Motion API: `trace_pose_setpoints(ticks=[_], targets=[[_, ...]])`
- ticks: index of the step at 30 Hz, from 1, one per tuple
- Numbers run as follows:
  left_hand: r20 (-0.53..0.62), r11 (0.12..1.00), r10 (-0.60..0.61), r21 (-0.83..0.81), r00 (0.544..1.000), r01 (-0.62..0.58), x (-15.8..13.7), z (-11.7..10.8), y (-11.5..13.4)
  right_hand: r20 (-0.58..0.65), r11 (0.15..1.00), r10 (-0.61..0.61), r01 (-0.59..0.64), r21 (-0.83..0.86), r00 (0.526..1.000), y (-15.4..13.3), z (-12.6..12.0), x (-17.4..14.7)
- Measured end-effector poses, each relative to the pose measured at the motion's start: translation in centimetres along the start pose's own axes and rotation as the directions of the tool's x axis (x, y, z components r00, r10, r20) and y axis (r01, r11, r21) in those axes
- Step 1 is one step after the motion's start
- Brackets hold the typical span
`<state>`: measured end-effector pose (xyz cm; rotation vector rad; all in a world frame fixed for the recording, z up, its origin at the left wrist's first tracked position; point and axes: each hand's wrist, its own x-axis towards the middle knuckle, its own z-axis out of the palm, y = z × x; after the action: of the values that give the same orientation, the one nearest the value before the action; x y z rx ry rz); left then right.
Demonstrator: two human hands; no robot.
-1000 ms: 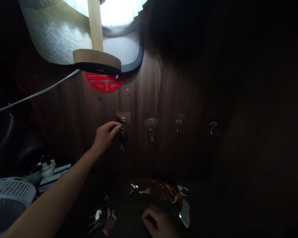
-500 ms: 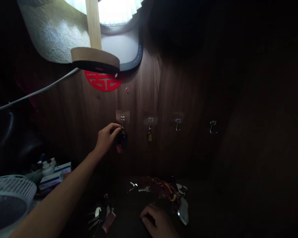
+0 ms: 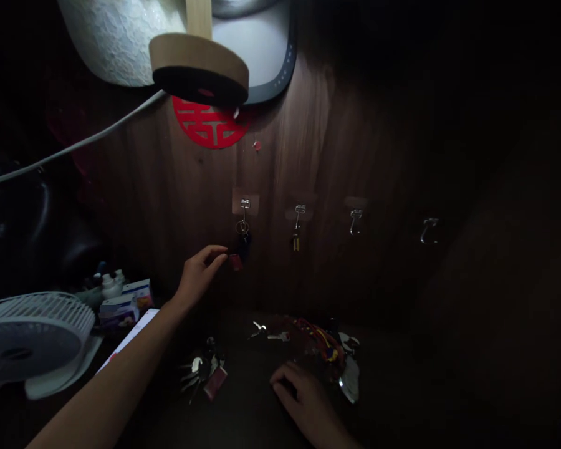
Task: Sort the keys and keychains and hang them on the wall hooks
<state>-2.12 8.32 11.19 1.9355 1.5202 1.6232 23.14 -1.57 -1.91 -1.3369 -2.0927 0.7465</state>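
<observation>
Left hand [image 3: 197, 276], fingers loose and released, at seven o'clock of the key bunch [image 3: 241, 246] on a bent-wire hook [image 3: 245, 206]; right hand [image 3: 305, 402] flat, holding nothing.

lamp: the pale wooden lamp foot [image 3: 199, 67] at 12 o'clock is cut by the top edge; its stem runs out of view.
fan: the white round desk fan [image 3: 30, 340] at 9 o'clock is clipped by the left edge.
right hand: the right hand [image 3: 303, 402] at 6 o'clock runs off the bottom edge; its fingertips sink into shadow.
hanging bunch: the dark key bunch with a red tag [image 3: 240, 249] is too dim to count its keys.
right side: the dark worktop [image 3: 425, 386] from 2 to 5 o'clock is lost in blackness.
fourth hook: the small metal wall hook [image 3: 429, 229] at 3 o'clock is barely legible.
</observation>
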Motion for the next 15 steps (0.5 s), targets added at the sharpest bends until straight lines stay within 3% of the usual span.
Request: trace_pose_setpoints(ticks=[8,13,15], targets=[[0.195,0.988,-0.152,0.028,0.969,0.149,-6.2,-2.2,-3.7,0.032,1.0,0.003,-0.002,-0.004,0.999,0.0,0.1,0.1],[0.342,0.947,-0.314,0.053,0.886,0.316,-9.3,-3.1,-4.0,0.035,1.0,-0.005,0.005,-0.018,0.999,0.0,0.2,0.2],[0.458,0.937,-0.335,0.068,0.823,0.343,-10.1,-3.1,-3.9,0.043,1.0,-0.003,0.004,-0.022,0.999,0.0,0.2,0.2]])
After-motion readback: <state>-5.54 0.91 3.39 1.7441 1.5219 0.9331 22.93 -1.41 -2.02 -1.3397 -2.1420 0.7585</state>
